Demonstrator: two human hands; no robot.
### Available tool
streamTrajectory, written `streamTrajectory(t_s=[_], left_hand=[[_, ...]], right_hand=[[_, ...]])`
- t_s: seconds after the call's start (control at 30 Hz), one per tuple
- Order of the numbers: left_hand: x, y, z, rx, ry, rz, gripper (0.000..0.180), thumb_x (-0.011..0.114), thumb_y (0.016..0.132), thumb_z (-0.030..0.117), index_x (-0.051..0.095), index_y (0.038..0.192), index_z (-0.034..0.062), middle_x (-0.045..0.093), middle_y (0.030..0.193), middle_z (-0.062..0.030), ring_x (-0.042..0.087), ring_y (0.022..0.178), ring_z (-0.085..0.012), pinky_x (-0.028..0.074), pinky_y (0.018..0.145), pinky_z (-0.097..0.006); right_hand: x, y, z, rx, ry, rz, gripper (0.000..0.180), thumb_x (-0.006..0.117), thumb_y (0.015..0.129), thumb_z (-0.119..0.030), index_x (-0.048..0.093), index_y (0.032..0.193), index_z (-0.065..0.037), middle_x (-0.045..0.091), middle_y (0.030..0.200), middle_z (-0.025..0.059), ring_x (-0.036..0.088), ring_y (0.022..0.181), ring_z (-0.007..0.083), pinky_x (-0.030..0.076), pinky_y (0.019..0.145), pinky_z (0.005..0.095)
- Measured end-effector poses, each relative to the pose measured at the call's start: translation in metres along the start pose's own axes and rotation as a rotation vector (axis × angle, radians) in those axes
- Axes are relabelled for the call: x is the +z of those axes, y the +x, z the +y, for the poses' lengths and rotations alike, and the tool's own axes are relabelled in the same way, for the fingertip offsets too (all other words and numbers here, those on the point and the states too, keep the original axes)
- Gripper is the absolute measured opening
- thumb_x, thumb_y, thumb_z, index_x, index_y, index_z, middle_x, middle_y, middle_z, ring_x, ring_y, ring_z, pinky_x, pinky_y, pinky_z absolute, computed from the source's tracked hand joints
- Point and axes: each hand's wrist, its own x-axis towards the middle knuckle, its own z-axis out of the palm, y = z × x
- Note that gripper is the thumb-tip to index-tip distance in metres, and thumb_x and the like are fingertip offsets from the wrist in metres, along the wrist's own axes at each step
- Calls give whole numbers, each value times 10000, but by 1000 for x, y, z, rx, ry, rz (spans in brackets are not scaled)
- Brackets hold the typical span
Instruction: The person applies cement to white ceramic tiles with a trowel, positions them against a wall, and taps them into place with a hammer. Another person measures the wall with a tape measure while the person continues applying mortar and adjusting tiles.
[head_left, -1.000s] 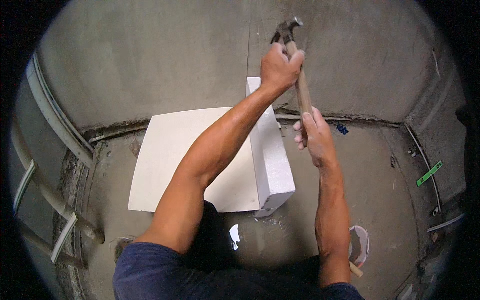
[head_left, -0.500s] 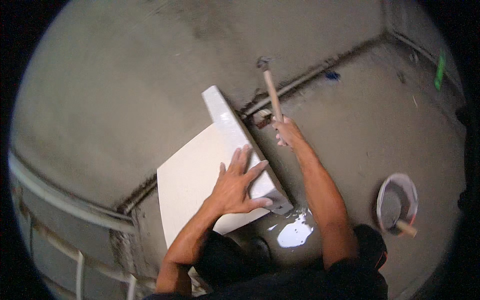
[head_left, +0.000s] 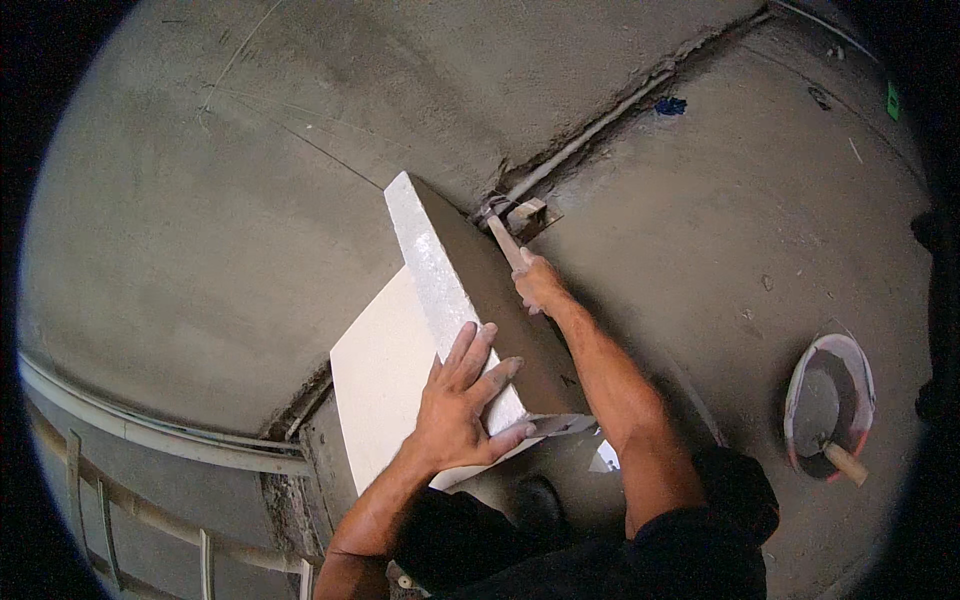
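A thick white slab [head_left: 372, 385] with a rough, speckled pale edge [head_left: 432, 262] stands tilted in front of me, its grey side turned right. My left hand [head_left: 462, 400] lies on that edge with its fingers spread, steadying nothing else. In my right hand [head_left: 540, 285] is a hammer [head_left: 507, 245] with a wooden handle, fingers wrapped round the handle. The hammer's head is down beside the slab's far right side, by a small broken block [head_left: 533, 217] at the foot of the wall. Whether the head touches anything cannot be made out.
A bucket [head_left: 792, 400] holding grey material and a wooden-handled tool [head_left: 845, 463] stands at right. A pipe [head_left: 590, 132] runs along the wall's foot. A ladder-like frame [head_left: 150, 515] lies at lower left. A blue scrap [head_left: 671, 105] is on the floor.
The hammer has come down from its raised position to the wall's foot. The slab now shows more of its grey right side, and my left hand stays on its edge.
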Motion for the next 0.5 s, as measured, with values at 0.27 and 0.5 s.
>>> streamTrajectory(t_s=[0.27,0.5], left_hand=[[-3,2,-2,23,-8,2,860,881,745,533,619,1477,165,353,1676,-253,295,1555,-513,344,1164,-695],[-8,2,-3,21,16,-35,844,857,765,543,601,1504,224,341,1687,-230,293,1565,-478,349,1157,-718]], right_hand=[[12,18,7,-167,-306,129,698,656,1002,-213,381,1637,-127,724,877,173,673,589,248,568,496,428],[-3,5,-1,-27,-84,45,693,641,996,-190,384,1638,-145,712,842,158,657,554,236,566,473,433]])
